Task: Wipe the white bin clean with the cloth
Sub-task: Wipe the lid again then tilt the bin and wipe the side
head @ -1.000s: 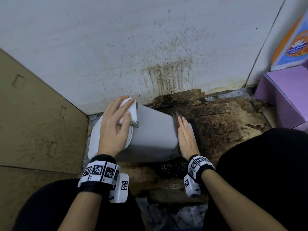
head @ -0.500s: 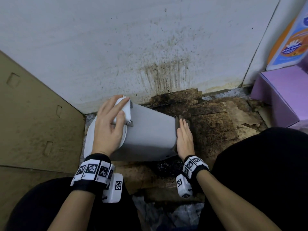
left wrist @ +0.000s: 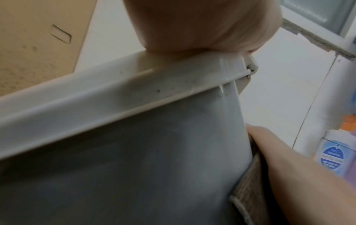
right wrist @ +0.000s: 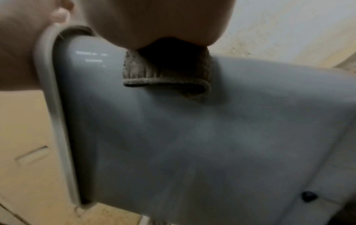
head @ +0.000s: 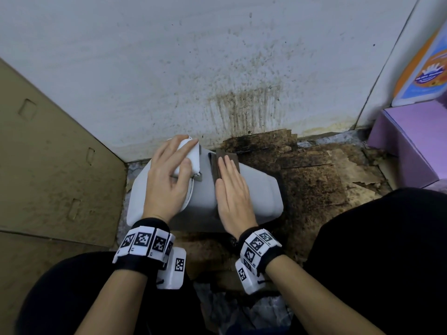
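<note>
The white bin (head: 261, 189) lies on its side on the floor, lid end to the left. My left hand (head: 167, 184) grips the lid's upper edge, fingers curled over its white tab. My right hand (head: 232, 192) lies flat on the bin's upper side, just right of the lid, and presses a folded brown cloth (head: 226, 154) against it. In the right wrist view the cloth (right wrist: 165, 76) shows under the palm on the grey-white bin wall (right wrist: 192, 137). The left wrist view shows the lid rim (left wrist: 115, 97) under my left palm, with the cloth's edge (left wrist: 248, 190) beneath the right hand (left wrist: 289, 167).
A stained white wall (head: 242, 81) stands right behind the bin. A large cardboard panel (head: 48, 165) closes the left side. Dirty, soaked cardboard (head: 314, 180) covers the floor to the right. A purple box (head: 411, 146) sits at the far right. My black-clad knees flank the bin.
My right hand has slid the cloth from the bin's base end leftward along the side to just beside the lid. The left hand has kept its hold on the lid.
</note>
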